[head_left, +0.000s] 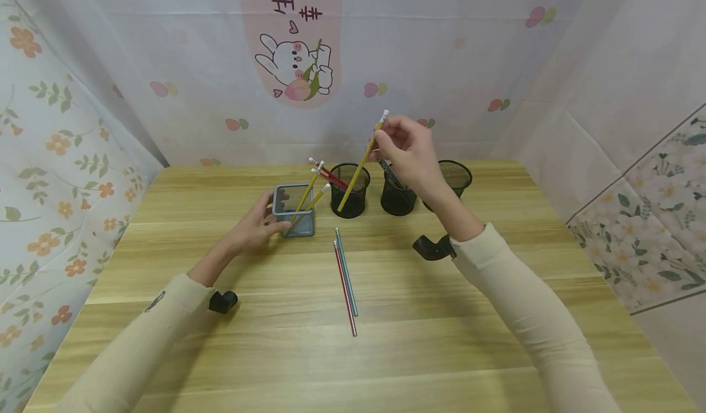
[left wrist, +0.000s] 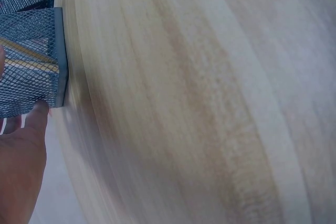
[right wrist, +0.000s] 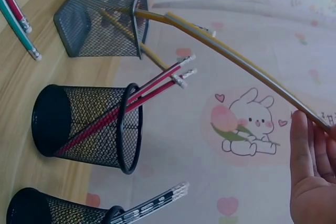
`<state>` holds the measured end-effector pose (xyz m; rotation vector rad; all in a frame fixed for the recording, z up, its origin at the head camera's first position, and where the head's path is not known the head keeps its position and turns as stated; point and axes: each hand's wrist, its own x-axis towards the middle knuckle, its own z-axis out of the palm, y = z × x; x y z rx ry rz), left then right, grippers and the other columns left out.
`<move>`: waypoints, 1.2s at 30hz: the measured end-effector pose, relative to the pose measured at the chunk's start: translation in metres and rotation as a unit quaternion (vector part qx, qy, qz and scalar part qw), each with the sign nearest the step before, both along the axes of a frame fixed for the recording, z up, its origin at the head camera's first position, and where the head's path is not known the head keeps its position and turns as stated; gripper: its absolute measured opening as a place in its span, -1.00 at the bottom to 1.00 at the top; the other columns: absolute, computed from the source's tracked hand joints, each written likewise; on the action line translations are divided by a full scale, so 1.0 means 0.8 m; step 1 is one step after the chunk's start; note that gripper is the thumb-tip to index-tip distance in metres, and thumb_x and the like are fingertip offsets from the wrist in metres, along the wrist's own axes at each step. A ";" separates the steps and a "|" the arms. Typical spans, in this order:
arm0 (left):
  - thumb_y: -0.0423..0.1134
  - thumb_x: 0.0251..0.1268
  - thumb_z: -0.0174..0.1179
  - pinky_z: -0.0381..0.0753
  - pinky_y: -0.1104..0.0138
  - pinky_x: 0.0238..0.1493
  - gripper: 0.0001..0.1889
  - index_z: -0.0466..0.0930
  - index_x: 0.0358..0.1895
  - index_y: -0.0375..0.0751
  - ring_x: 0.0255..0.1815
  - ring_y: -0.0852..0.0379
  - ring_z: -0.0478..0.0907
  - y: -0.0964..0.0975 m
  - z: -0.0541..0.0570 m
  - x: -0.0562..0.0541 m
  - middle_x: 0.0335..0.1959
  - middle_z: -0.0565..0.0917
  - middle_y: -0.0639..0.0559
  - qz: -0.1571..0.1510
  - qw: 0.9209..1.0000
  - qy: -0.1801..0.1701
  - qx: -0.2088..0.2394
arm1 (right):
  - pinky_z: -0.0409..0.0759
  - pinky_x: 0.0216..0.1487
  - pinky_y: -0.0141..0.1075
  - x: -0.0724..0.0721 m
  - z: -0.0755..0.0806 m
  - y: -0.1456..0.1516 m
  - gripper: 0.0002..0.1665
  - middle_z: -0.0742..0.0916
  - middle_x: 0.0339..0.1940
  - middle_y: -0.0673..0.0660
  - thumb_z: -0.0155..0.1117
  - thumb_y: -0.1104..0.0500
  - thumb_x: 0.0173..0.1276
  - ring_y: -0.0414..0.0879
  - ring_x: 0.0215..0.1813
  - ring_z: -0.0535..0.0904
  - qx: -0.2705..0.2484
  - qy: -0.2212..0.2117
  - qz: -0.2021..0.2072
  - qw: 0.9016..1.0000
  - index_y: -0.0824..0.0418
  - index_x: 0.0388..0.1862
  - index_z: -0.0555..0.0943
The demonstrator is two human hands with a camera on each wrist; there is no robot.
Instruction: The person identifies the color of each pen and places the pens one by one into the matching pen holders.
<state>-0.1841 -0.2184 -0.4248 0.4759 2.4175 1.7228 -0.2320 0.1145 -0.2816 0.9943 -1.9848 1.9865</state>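
My right hand (head_left: 407, 149) pinches a yellow pencil (head_left: 360, 168) near its eraser end, holding it slanted above the cups with the lower tip pointing down and left. Around the grey square mesh holder (head_left: 294, 197) curl the fingers and thumb of my left hand (head_left: 256, 222). Two yellow pencils (right wrist: 152, 59) lean inside that holder. Just right of it stands a round black mesh cup (right wrist: 100, 124) with red pencils (right wrist: 157, 85) in it. A second black cup (head_left: 398, 198), partly behind my right hand, contains black-and-white pencils (right wrist: 152, 205).
Farther right is another round black mesh cup (head_left: 455, 177), partly covered by my right forearm. A red pencil (head_left: 345, 290) and a teal pencil (head_left: 347, 272) lie side by side on the wooden table (head_left: 265, 352). A printed cloth (head_left: 430, 51) hangs behind.
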 end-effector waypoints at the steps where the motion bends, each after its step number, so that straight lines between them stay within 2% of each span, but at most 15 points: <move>1: -0.54 0.41 0.21 0.29 -0.08 0.41 -0.29 0.01 0.49 -0.44 0.48 -0.44 0.13 0.000 0.000 0.000 0.48 0.13 -0.40 0.001 1.000 0.001 0.000 | 0.75 -0.14 -0.12 0.000 0.001 -0.001 -0.90 0.67 -0.23 0.36 0.14 0.41 0.54 0.09 -0.22 0.71 -0.005 0.004 0.000 1.000 0.50 -0.13 0.52; 10: -0.55 0.41 0.20 0.29 -0.09 0.41 -0.29 0.00 0.48 -0.47 0.47 -0.46 0.12 0.000 0.000 0.000 0.47 0.14 -0.41 -0.004 1.000 0.008 0.006 | 0.75 -0.12 -0.11 -0.004 -0.002 -0.016 -0.86 0.68 -0.23 0.35 0.13 0.47 0.52 0.06 -0.21 0.72 -0.042 0.058 -0.010 0.997 0.60 -0.06 0.51; 16: -0.55 0.41 0.21 0.31 -0.08 0.40 -0.28 0.00 0.49 -0.47 0.47 -0.45 0.13 0.000 0.000 0.000 0.47 0.14 -0.41 -0.006 1.000 0.007 0.009 | 0.74 -0.09 -0.11 -0.009 -0.007 -0.028 -0.84 0.68 -0.21 0.32 0.12 0.46 0.53 0.03 -0.19 0.69 -0.064 0.059 -0.018 0.996 0.60 -0.03 0.51; 22: -0.53 0.41 0.22 0.33 -0.08 0.39 -0.28 0.00 0.48 -0.47 0.47 -0.46 0.13 -0.001 0.000 0.000 0.46 0.14 -0.41 -0.009 1.000 0.009 0.003 | 0.74 -0.09 -0.11 -0.016 -0.009 -0.034 -0.83 0.67 -0.22 0.40 0.12 0.46 0.53 0.02 -0.19 0.70 -0.075 0.073 -0.033 0.994 0.64 -0.05 0.49; 26: -0.54 0.41 0.22 0.31 -0.10 0.39 -0.29 0.01 0.48 -0.47 0.46 -0.47 0.13 -0.001 -0.001 0.000 0.47 0.14 -0.42 -0.008 1.000 0.014 0.004 | 0.74 -0.09 -0.12 -0.023 -0.011 -0.035 -0.88 0.67 -0.24 0.37 0.12 0.46 0.53 0.03 -0.19 0.70 -0.084 0.068 -0.044 0.993 0.57 -0.09 0.53; 31: -0.52 0.41 0.23 0.31 -0.10 0.40 -0.28 0.00 0.49 -0.46 0.47 -0.46 0.12 0.000 0.000 -0.001 0.47 0.13 -0.40 -0.007 1.000 0.014 0.000 | 0.74 -0.09 -0.13 -0.030 -0.024 -0.037 -0.89 0.65 -0.23 0.39 0.11 0.48 0.53 0.12 -0.17 0.71 -0.097 0.070 -0.054 0.991 0.59 -0.09 0.51; 36: -0.52 0.42 0.22 0.31 -0.10 0.40 -0.26 -0.02 0.50 -0.45 0.48 -0.45 0.12 0.001 0.002 0.001 0.48 0.13 -0.40 -0.007 1.000 0.007 -0.002 | 0.74 -0.08 -0.12 -0.029 -0.042 -0.049 -0.85 0.65 -0.23 0.36 0.10 0.48 0.53 -0.02 -0.18 0.72 -0.096 0.077 -0.062 0.991 0.65 -0.08 0.47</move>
